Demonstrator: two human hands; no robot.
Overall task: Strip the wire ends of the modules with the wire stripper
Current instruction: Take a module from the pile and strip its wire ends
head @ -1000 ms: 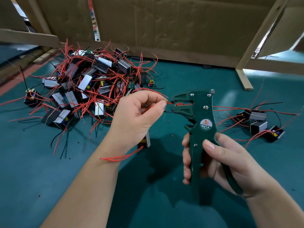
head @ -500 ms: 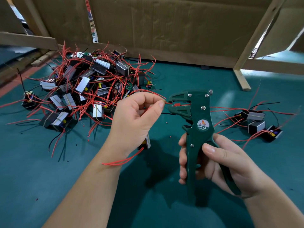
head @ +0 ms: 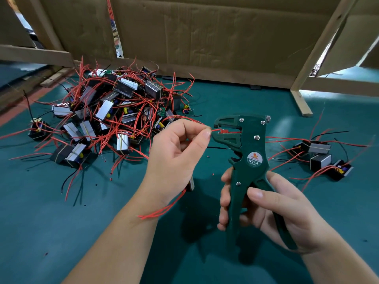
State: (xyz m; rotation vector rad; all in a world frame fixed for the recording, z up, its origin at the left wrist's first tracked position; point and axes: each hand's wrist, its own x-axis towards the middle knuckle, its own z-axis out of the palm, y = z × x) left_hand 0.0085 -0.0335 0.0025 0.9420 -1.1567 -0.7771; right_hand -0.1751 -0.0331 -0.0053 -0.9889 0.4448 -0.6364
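- the left hand (head: 176, 152) is raised over the middle of the desk (head: 61, 232), thumb and forefinger pinching a thin red wire (head: 215, 130) close to its end, the other fingers curled in.
- the pinched wire end sits between the jaws of the green wire stripper (head: 249, 144), which point left toward the fingertips; the jaws stand slightly parted around it.
- the right hand (head: 272, 208) grips the stripper's two handles, fingers wrapped round the front handle and thumb laid across near the pivot; the tool stands roughly upright, head at the top.
- a round label (head: 253, 159) on the stripper body reads "w01a".
- a module (head: 191, 184) hangs just below the left hand, mostly hidden behind the wrist; its other red leads (head: 160, 210) trail out beside the left forearm.
- a big pile of modules (head: 114, 111), dark blocks with silvery faces and tangled red and black wires, lies toward the far left corner of the desk.
- three more modules (head: 316, 147) lie close together near the right edge, well apart from the pile, their red and black wires spread flat.
- small red scraps of insulation (head: 111, 178) dot the teal surface between the pile and the left arm.
- a cardboard wall (head: 205, 37) stands along the far edge, with a pale wooden strut (head: 301, 99) leaning against it toward the far right corner.
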